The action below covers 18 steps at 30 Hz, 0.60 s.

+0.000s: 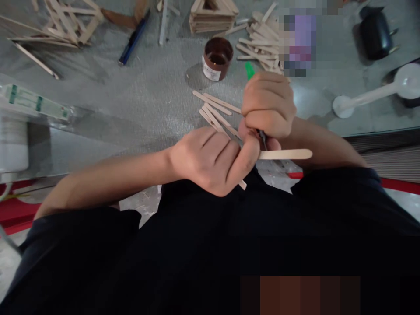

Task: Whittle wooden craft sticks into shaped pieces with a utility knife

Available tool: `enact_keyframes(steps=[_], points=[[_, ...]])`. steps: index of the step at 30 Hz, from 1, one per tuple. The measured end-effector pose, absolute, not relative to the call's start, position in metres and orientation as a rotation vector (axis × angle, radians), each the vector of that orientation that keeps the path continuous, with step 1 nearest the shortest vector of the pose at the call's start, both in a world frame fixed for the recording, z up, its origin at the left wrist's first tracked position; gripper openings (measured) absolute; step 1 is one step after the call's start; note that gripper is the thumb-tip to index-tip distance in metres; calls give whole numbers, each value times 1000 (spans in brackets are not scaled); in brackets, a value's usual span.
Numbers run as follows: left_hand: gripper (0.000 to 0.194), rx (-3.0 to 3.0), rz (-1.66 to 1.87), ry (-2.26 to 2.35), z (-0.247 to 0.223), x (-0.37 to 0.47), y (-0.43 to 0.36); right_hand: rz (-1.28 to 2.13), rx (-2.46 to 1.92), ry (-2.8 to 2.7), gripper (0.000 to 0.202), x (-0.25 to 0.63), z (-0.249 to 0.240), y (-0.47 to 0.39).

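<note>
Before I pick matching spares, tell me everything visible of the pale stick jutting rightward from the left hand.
The stick is flat, narrow and pale, apparently wooden, with a rounded free end. It lies nearly level across the picture, jutting right from the left hand, which grips it and hides the rest. The right hand is just above in view; whether it or its dark tool touches the stick is unclear.

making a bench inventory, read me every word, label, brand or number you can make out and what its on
No text is readable.
White label on the round, open brown jar: print too small and blurred.
Green markings on the long white-and-clear plastic packet: too blurred.
Purple pixelated patch: masked, cannot be read.
Flat, pale wooden stick in the left hand: no print visible on the part that shows.
</note>
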<state>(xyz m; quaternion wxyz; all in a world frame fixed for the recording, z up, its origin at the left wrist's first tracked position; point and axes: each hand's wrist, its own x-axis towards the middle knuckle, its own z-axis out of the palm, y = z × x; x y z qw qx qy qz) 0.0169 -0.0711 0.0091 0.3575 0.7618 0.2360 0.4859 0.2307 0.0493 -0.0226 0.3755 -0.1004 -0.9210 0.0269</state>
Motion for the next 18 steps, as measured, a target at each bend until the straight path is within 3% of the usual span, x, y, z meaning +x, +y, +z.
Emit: enact_keyframes(steps=[2, 6, 11, 18], points=[[30, 2296, 1079, 544, 21, 12, -76, -129, -72, -2310, 75, 231, -15, 46], [54, 2610, 852, 579, 25, 12, -75, -330, 208, -2074, 44, 232, -7, 43], [68, 2706, 734, 693, 7, 10, -71, -210, -37, -2438, 76, 241, -26, 52], [65, 2659, 1069, 720, 3, 12, -67, -112, -211, -2424, 88, 235, -31, 47]])
